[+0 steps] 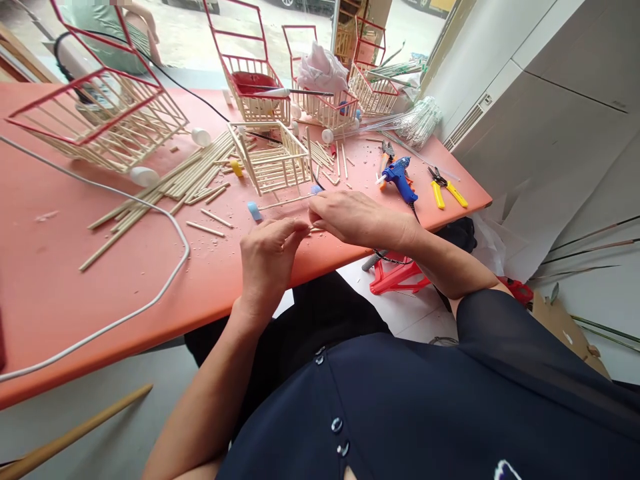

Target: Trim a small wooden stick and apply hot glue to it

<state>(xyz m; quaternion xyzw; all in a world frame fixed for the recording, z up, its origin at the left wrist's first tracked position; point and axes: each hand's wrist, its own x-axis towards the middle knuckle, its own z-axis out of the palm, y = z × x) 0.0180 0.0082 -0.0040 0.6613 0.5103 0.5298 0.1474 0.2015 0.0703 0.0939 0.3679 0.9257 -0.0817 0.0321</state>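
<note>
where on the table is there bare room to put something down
The biggest bare patch of table lies at picture left, bordered by the white cable and stick pile. A smaller one borders the front edge, between cable and left hand. Crowded: the far side, with red-rimmed baskets, and the right end, around the blue glue gun.

At eleven o'clock, the unpainted basket frame looks of matt wood; at two, the glue gun is of smooth plastic; the tabletop has slight gloss.
</note>
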